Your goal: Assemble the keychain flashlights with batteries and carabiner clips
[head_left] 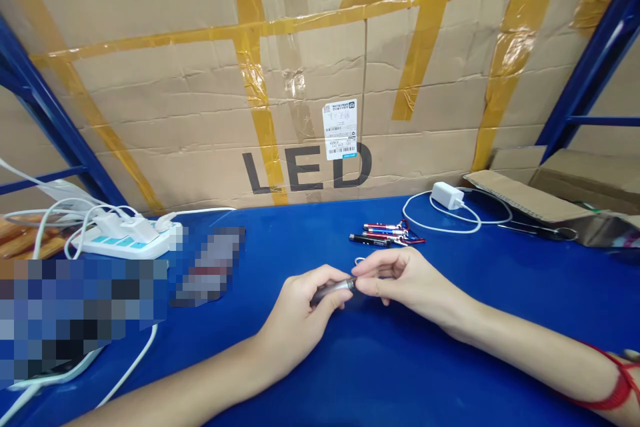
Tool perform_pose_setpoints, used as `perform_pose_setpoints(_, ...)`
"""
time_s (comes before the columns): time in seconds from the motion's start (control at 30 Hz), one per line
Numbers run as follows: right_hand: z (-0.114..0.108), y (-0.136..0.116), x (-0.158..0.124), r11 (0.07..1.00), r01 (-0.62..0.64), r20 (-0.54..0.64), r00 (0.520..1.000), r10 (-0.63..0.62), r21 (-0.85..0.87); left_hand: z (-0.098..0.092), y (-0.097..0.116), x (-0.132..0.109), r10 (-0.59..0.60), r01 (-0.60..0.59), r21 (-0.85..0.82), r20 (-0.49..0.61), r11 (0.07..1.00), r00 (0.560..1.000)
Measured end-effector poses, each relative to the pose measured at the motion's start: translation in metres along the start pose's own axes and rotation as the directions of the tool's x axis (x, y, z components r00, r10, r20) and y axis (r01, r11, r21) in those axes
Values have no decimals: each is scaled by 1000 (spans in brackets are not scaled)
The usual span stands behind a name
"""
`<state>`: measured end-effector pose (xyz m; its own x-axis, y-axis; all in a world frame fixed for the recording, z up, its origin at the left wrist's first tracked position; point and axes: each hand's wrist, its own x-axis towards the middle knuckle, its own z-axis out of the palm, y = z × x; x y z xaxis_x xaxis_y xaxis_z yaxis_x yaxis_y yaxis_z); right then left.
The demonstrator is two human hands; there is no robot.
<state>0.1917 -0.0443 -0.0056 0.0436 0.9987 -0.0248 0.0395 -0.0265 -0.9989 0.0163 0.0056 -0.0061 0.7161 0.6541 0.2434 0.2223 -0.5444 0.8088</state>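
A short grey metal cylinder [333, 291], looking like a small torch body, lies tilted between my two hands above the blue table. My left hand [305, 307] is closed around its body, thumb along the near side. With thumb and fingertips, my right hand [400, 277] pinches its darker right end. A thin pale ring [359, 261] shows just behind the right fingertips; whether it is joined to the cylinder I cannot tell. Beyond my hands lie several slim metal pen-like sticks [377, 240] in black, red, blue and silver, with small clips at their right ends.
A white power strip [135, 250] with plugs and cables stands at the left. Pixelated patches hide items near it. A white charger [447, 195] with a looped cable lies at the back right, beside scissors [543, 230] and an open carton [525, 197]. A large taped carton [190, 120] closes the back.
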Motion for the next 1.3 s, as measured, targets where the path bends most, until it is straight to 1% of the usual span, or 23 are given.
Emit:
perform_pose_setpoints(0.2, -2, 1, 0, 996, -88, 128, 988, 86, 11, 1, -2, 0, 135, -137, 51, 33, 989, 990)
perform_pose_setpoints(0.33, -1, 3, 1, 992, -122, 146, 982, 119, 17, 0, -4, -2, 174, -177, 55, 58, 983, 983)
perform_pose_setpoints(0.43, -1, 8, 2, 993, -109, 161, 982, 101, 40, 0, -6, -4, 196, -202, 103, 66, 974, 978)
perform_pose_setpoints(0.53, -1, 12, 4, 997, -64, 166, 984, 57, 35, -1, -7, -4, 221, -231, 153, 79, 961, 972)
perform_pose_setpoints(0.63, -2, 13, 3, 999, -35, 160, 987, 33, 10, 0, -5, -3, 217, -226, 155, 75, 962, 973)
perform_pose_setpoints(0.7, -1, 12, 2, 999, 15, 104, 995, -11, -43, 0, -3, -1, 207, -212, 145, 52, 966, 977)
perform_pose_setpoints(0.77, 0, 9, -1, 982, 127, 27, 992, -125, -140, 1, -2, 0, 191, -192, 138, 19, 972, 981)
perform_pose_setpoints(0.83, 1, 7, -2, 938, 246, -15, 966, -258, -245, 2, -1, 2, 167, -166, 137, 5, 977, 986)
perform_pose_setpoints(0.87, 0, 6, -3, 912, 294, -15, 950, -311, -288, 2, -1, 2, 154, -153, 136, 6, 979, 988)
perform_pose_setpoints(0.97, -3, 4, -3, 822, 433, 46, 892, -449, -371, 2, 0, 3, 121, -122, 123, 22, 985, 992)
perform_pose_setpoints(1.03, -5, 2, -3, 741, 537, 119, 833, -540, -402, 1, 1, 2, 115, -118, 98, 40, 988, 993)
perform_pose_setpoints(1.1, -6, 1, -3, 676, 604, 170, 785, -595, -421, 1, 2, 1, 122, -127, 74, 71, 989, 990)
perform_pose_setpoints(1.17, -6, 0, -5, 655, 622, 185, 770, -610, -430, 1, 1, 1, 132, -138, 62, 99, 988, 986)
perform_pose_setpoints(1.3, -3, 1, -8, 663, 631, 201, 768, -608, -403, 1, -1, -2, 154, -163, 60, 143, 985, 978)
